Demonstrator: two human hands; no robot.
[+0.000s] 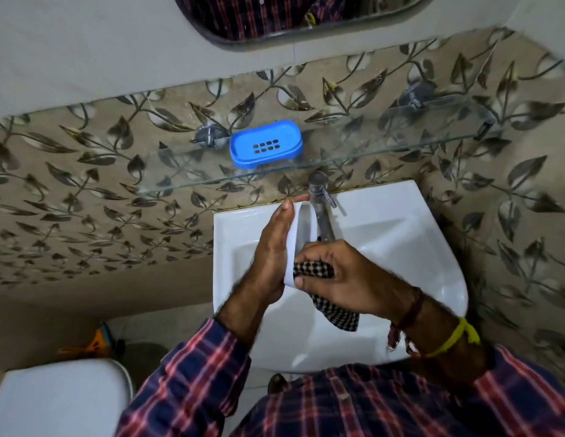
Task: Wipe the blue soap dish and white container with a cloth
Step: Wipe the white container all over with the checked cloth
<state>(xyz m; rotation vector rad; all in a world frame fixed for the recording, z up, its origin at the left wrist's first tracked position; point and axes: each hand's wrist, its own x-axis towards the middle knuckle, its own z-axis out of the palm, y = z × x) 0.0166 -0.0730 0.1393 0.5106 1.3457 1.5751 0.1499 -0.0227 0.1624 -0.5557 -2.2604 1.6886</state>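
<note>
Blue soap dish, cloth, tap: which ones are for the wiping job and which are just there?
For the job: blue plastic soap dish, white container, checked cloth, left hand, right hand.
Just there: metal tap, white sink, glass shelf.

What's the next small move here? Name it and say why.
Probably rub the cloth further up the container. The right hand bunches the cloth low on it, the left hand steadies it over the sink, and the dish sits on the shelf.
</note>
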